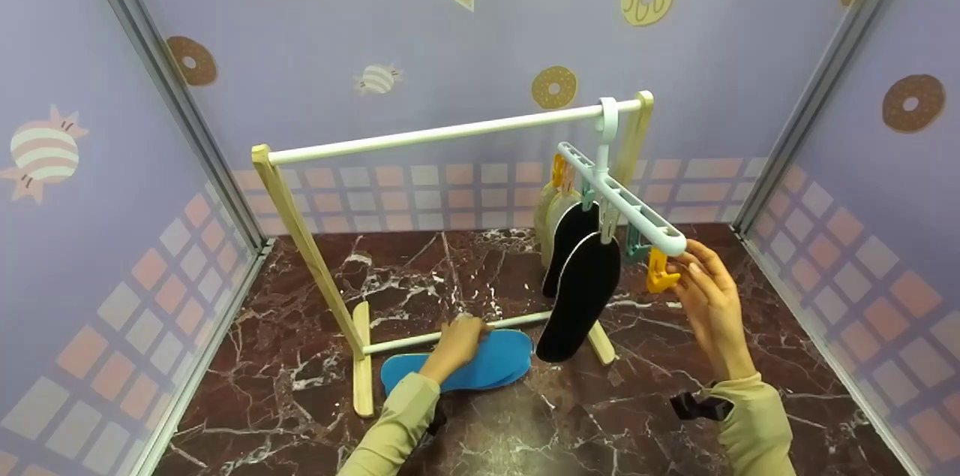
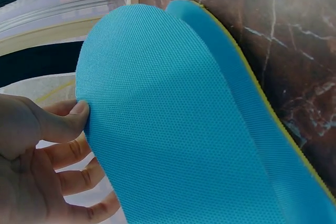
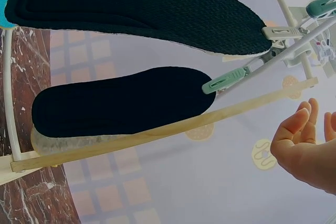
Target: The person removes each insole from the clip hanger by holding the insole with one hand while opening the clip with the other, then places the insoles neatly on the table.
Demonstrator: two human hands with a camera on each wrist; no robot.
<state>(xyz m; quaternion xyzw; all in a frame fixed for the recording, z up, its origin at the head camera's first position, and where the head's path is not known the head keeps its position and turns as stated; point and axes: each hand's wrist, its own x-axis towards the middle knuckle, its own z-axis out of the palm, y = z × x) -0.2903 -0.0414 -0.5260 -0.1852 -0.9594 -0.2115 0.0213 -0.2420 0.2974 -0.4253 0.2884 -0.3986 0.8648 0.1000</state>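
My left hand (image 1: 459, 341) pinches the edge of a blue insole (image 2: 157, 108), thumb on top and fingers behind it. A second blue insole (image 2: 278, 129) with a yellow edge lies partly under the first. My right hand (image 1: 709, 292) is at the near end of a pale blue clip hanger (image 1: 637, 213), fingertips right at an orange clip (image 1: 660, 273). In the right wrist view its fingers curl loosely with nothing seen between them. Two black insoles (image 1: 585, 296) hang from clips farther along, with pale insoles (image 1: 546, 224) behind them.
The hanger hooks onto the white top rail (image 1: 450, 132) of a wooden stand (image 1: 307, 243). A lower white rail (image 1: 405, 342) runs close behind the blue insoles. The stand rests on a dark red marbled table (image 1: 300, 386), with patterned panels (image 1: 480, 48) around it.
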